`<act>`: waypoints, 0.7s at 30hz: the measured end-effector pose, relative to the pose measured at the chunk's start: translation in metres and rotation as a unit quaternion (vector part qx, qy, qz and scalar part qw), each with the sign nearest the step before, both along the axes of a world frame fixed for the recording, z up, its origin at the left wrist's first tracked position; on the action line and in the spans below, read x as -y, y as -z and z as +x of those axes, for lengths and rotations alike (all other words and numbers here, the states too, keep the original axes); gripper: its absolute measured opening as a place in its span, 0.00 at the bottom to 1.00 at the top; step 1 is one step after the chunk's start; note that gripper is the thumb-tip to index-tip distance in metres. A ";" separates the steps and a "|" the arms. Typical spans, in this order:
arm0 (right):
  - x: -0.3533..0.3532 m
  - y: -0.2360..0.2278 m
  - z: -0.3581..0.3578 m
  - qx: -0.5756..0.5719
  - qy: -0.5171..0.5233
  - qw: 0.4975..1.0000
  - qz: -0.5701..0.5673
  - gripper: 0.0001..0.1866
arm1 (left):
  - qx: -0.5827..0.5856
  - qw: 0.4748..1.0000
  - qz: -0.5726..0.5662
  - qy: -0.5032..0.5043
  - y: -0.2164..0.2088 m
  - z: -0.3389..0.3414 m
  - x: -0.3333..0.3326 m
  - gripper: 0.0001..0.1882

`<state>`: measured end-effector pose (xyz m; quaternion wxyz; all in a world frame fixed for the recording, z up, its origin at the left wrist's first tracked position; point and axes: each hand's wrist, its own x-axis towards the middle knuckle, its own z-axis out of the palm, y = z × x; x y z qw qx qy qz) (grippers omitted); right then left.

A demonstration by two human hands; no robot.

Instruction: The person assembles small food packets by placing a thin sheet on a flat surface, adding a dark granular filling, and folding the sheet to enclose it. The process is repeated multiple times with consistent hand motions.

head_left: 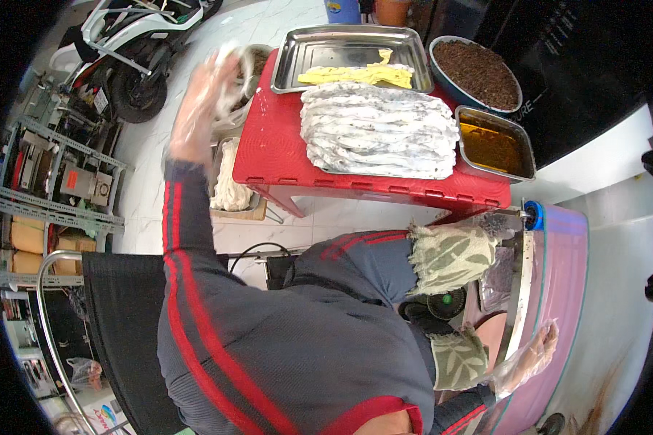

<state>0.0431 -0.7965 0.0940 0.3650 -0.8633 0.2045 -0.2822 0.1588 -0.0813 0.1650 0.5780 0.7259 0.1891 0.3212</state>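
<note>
My left hand (204,105), in a clear plastic glove, is stretched out beyond the left edge of the red plastic table (268,156). White material shows blurred at its fingers, beside a round container (255,65) of brown stuff; motion smears its grip. At lower right, my right hand (531,359), also gloved, is over the edge of a pink sheet (559,290), its fingers slightly curled with nothing visible in them. Soft white, dark-flecked strips (377,130) lie in rows on the table. Behind them, a metal tray (297,51) bears crumpled yellow strips (363,75).
A metal pan of amber liquid (495,145) and a bowl of brown crumbs (479,72) stand at the table's right. Below its left side is a tray of pale strips (231,185). A motorbike (134,80), metal shelving (58,199) and a black chair (123,326) are on the left.
</note>
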 end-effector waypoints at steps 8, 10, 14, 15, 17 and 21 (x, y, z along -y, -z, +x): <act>-0.053 -0.006 0.024 0.018 -0.058 0.986 0.153 0.16 | -0.171 0.960 0.222 -0.004 0.158 0.012 -0.107 0.24; -0.089 -0.001 0.044 0.002 -0.086 0.975 0.206 0.15 | -0.109 0.973 0.197 0.040 0.167 0.056 -0.106 0.23; -0.182 0.020 0.074 -0.075 -0.182 0.939 0.284 0.21 | -0.215 0.928 0.304 -0.025 0.179 0.142 -0.112 0.23; -0.203 0.025 0.087 -0.120 -0.239 0.915 0.302 0.23 | -0.223 0.918 0.326 -0.020 0.183 0.158 -0.116 0.23; -0.234 0.032 0.104 -0.149 -0.341 0.847 0.379 0.34 | -0.241 0.889 0.390 -0.002 0.193 0.185 -0.122 0.21; -0.275 0.048 0.151 -0.215 -0.279 0.811 0.467 0.42 | -0.173 0.946 0.274 0.004 0.205 0.201 -0.125 0.12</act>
